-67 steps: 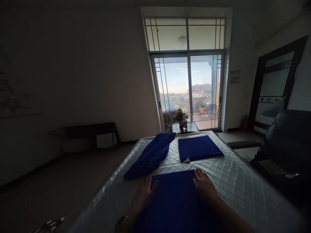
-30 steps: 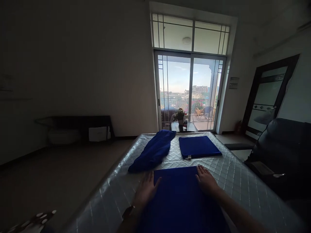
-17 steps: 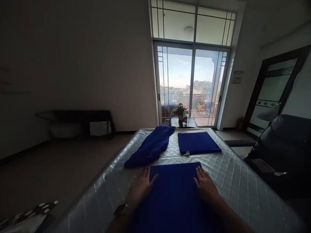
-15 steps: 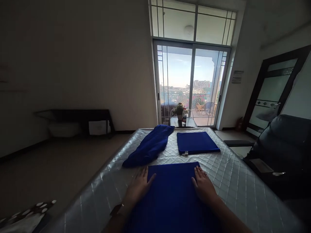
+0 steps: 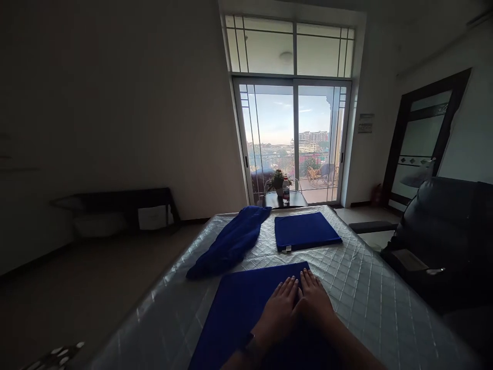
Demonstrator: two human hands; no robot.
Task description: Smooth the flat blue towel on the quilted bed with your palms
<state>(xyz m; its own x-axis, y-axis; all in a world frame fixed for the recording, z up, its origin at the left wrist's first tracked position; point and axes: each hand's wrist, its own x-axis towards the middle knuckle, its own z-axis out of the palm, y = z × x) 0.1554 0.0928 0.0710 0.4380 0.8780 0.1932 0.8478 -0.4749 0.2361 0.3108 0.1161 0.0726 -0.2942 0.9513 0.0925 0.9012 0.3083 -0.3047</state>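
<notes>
A flat, folded piece of blue cloth (image 5: 234,308) lies right before me on a silvery quilted cover (image 5: 358,288). My left hand (image 5: 283,300) rests palm down on the cloth, toward its right side, fingers stretched out. Beside it, my right hand (image 5: 314,295) lies flat over the cloth's far right corner, its fingers also straight. The two hands touch or nearly touch near the thumbs. Beyond them sits another neatly folded blue cloth (image 5: 306,231) with a small white tag (image 5: 287,248). To its left is a loose, crumpled blue cloth (image 5: 231,241).
Past the far edge, a small table (image 5: 295,199) holds a potted plant (image 5: 277,181) and a bottle (image 5: 285,191) before glass sliding doors (image 5: 269,133). A dark armchair (image 5: 442,231) stands at the right. A polka-dotted cloth (image 5: 57,357) shows at the lower left.
My left hand has moved from the cloth's left edge across to the right, beside my right hand. The right hand stays near the right edge. The view has shifted slightly.
</notes>
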